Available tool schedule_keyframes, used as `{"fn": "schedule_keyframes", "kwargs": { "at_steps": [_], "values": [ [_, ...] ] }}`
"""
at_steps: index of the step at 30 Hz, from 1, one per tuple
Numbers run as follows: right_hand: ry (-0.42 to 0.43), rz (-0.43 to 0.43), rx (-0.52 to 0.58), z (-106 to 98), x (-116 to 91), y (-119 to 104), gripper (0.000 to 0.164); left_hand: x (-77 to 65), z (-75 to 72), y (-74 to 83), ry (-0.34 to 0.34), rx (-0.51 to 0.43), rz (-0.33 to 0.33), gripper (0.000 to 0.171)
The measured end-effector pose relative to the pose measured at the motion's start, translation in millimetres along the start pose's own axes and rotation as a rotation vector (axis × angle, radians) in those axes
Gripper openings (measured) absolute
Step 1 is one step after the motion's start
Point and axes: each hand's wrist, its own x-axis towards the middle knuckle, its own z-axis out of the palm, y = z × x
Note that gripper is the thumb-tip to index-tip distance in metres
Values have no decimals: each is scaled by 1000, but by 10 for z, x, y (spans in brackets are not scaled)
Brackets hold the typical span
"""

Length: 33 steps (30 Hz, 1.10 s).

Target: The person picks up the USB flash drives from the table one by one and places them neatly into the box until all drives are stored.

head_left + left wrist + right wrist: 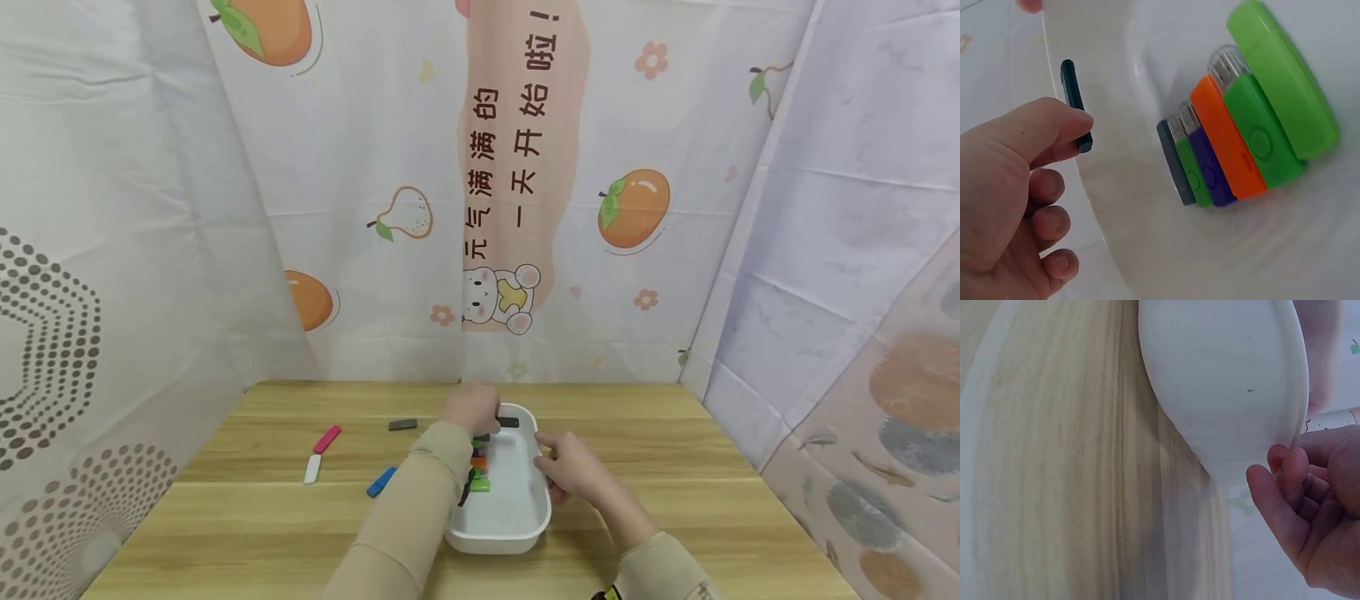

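Observation:
Between thumb and index finger, my left hand (1016,169) pinches a dark USB flash drive (1074,100) over the far end of a white tray (498,543). Its other fingers are curled underneath. Inside the tray, several USB flash drives lie side by side: a dark one (1175,164), a small green one (1191,175), a purple one (1211,167), an orange one (1229,140), a larger green one (1266,134) and a light green one (1285,81). At the tray's right rim, my right hand (572,467) grips the edge with its fingertips (1291,464).
Left of the tray on the wooden table (247,533) lie a blue stick (382,482), a grey stick (402,425), a pink stick (327,439) and a white stick (312,468). Printed curtains (375,292) enclose the table's back and sides.

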Motion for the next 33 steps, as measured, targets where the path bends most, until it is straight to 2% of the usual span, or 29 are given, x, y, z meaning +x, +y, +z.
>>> {"fn": "schedule_keyframes", "kwargs": {
  "at_steps": [8,15,21,27,33],
  "values": [
    [-1,0,-2,1,-6,8,55,49,111,102,59,88,14,22],
    [-1,12,3,-12,-6,5,55,122,315,102,108,114,-3,22],
    [-4,4,3,-7,-5,16,55,167,418,89,143,149,-7,23],
    [2,-9,-11,-7,-4,28,54,159,461,99,92,191,-32,22],
    [-2,-2,-19,-10,-1,18,54,110,435,119,68,177,-43,19]
  ]
}}
